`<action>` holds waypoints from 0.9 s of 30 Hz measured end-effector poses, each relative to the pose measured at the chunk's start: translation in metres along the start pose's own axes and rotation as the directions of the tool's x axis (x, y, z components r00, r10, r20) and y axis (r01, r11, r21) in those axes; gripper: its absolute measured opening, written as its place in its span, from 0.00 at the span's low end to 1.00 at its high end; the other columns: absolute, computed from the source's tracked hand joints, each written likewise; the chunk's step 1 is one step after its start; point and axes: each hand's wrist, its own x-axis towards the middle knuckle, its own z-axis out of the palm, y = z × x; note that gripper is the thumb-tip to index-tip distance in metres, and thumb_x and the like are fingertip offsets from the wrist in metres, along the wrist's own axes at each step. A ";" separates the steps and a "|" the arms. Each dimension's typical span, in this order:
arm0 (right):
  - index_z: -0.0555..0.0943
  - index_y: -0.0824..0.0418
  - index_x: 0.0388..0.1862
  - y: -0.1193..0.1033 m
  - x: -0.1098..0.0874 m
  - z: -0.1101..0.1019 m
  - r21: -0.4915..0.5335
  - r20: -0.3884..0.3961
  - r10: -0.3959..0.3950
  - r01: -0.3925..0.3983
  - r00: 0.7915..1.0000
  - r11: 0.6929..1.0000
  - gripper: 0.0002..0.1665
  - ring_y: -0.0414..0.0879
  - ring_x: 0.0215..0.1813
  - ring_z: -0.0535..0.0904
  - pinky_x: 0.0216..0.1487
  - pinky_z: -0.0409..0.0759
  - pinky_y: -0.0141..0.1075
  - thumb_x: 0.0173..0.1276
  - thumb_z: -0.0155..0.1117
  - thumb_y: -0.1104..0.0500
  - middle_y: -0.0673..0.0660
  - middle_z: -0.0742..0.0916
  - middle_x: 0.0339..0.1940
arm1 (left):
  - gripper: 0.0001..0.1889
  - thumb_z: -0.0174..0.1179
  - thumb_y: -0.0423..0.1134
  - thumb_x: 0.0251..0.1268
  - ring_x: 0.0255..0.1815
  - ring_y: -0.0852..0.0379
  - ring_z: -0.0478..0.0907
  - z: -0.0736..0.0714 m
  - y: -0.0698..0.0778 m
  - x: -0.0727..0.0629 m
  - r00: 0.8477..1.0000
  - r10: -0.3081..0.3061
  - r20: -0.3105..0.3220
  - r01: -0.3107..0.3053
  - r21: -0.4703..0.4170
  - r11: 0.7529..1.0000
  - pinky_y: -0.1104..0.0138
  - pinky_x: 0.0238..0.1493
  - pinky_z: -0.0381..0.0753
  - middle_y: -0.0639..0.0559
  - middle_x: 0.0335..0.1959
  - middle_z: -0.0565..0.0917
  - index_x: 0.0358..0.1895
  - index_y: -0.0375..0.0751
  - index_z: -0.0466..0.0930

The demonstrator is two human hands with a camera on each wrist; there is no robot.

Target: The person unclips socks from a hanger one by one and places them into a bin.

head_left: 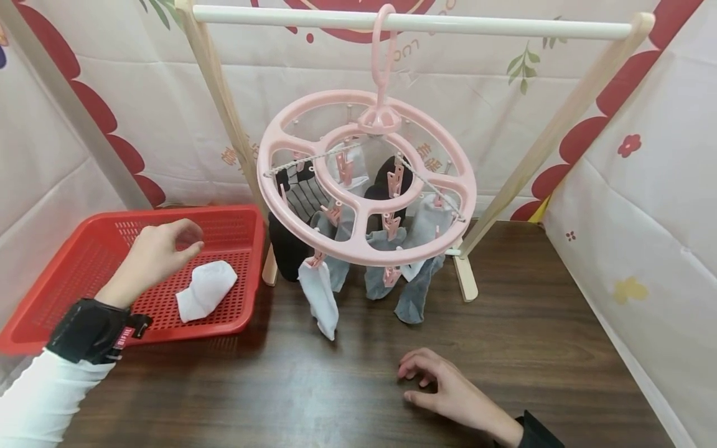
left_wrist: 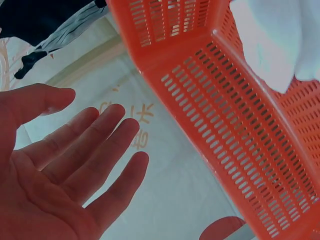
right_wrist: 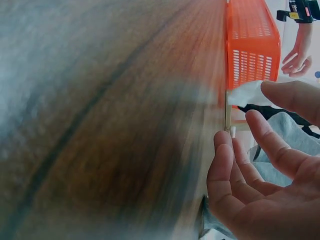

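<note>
My left hand (head_left: 159,252) hovers over the red basket (head_left: 249,298), its fingers loosely bent with nothing in them. Inside that basket lies a white sock (head_left: 207,289), to the right of the hand. In the left wrist view, the palm and spread fingers show bare beside the basket wall (left_wrist: 220,135). My right hand (head_left: 450,392) is low over the front of the table, fingers loosely curled around nothing. Beyond it hangs a round pink clip hanger (head_left: 386,256). Its clips hold a white sock (head_left: 319,295), a grey sock (head_left: 414,298), a black striped sock (head_left: 305,196) and several others.
The hanger's hook (head_left: 378,56) goes over a white rod (head_left: 504,26) carried by wooden legs (head_left: 538,162). One wooden foot (head_left: 465,280) stands on the dark wood table (head_left: 560,336). Printed cloth walls (head_left: 633,205) enclose the sides and back.
</note>
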 end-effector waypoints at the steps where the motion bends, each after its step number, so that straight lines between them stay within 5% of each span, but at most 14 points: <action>1: 0.79 0.59 0.42 0.000 0.000 -0.001 0.001 -0.001 -0.004 0.004 1.000 1.000 0.14 0.45 0.44 0.77 0.37 0.78 0.34 0.58 0.71 0.66 0.58 0.80 0.48 | 0.12 0.64 0.29 0.58 0.38 0.37 0.81 0.002 0.001 0.000 1.000 0.004 0.002 -0.004 0.000 1.000 0.45 0.39 0.78 0.33 0.36 0.83 0.44 0.27 0.78; 27: 0.77 0.60 0.52 -0.027 0.034 -0.013 -0.031 -0.019 -0.034 0.033 0.999 0.999 0.22 0.50 0.51 0.78 0.45 0.79 0.39 0.59 0.70 0.69 0.57 0.82 0.50 | 0.12 0.67 0.33 0.57 0.39 0.45 0.82 0.033 0.055 -0.008 0.994 0.085 0.075 -0.076 -0.119 0.990 0.49 0.39 0.78 0.42 0.36 0.85 0.43 0.33 0.81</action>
